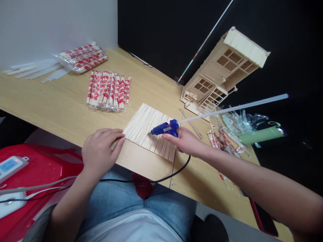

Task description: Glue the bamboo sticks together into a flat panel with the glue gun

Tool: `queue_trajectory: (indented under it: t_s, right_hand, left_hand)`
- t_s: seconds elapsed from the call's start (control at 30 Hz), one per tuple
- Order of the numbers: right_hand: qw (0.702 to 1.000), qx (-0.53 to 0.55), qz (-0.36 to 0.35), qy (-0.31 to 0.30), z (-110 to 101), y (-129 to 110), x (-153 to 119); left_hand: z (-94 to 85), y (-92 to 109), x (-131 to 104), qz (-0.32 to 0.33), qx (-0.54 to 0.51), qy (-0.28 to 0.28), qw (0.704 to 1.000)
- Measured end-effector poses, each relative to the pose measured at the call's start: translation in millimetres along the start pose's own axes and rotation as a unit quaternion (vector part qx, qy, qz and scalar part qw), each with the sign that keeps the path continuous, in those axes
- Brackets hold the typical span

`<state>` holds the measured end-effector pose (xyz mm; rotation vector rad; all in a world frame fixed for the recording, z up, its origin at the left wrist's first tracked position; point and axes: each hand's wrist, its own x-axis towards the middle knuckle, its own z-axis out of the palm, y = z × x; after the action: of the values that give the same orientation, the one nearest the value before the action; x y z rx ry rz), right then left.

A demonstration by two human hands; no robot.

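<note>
A flat panel of pale wooden sticks (pixel 141 129) laid side by side rests on the table near its front edge. My left hand (pixel 102 146) pinches the panel's left corner between thumb and fingers. In my right hand (pixel 188 141) is a blue hot glue gun (pixel 164 128), its nozzle pointing left just over the middle of the panel. Whether the nozzle touches the sticks I cannot tell. A long clear glue stick (pixel 234 109) juts out of the gun's back, and a black cord (pixel 176 173) runs from its handle down past the table edge.
Wrapped chopsticks (pixel 108 89) and a second bag of them (pixel 82 57) lie at the back left, near loose glue sticks (pixel 37 70). A wooden model house (pixel 222 67) stands at the back right. A green cylinder (pixel 261 135) and plastic wrappers (pixel 239 119) lie right. A red stool (pixel 37 171) holds power strips.
</note>
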<state>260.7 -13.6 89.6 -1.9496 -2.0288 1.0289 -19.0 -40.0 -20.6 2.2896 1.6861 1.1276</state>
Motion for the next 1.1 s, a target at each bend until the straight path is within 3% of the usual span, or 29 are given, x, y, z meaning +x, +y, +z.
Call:
queue_trajectory:
  t_s: [0.13, 0.37, 0.67, 1.1]
  right_hand:
    - [0.998, 0.042, 0.029, -0.03, -2, 6, -1]
    - [0.994, 0.106, 0.007, -0.001, 3, 21, 2]
    - [0.998, 0.026, -0.018, 0.056, 13, 20, 4]
    - [0.994, -0.058, -0.035, 0.083, 11, 26, -4]
  left_hand:
    - [0.8, -1, 0, 0.009, 0.008, 0.011, 1.0]
    - [0.4, -1, 1, 0.017, 0.014, 0.011, 1.0]
    - [0.9, -1, 2, 0.029, 0.015, 0.022, 0.999]
    - [1.5, -1, 1, 0.018, 0.014, 0.021, 1.0]
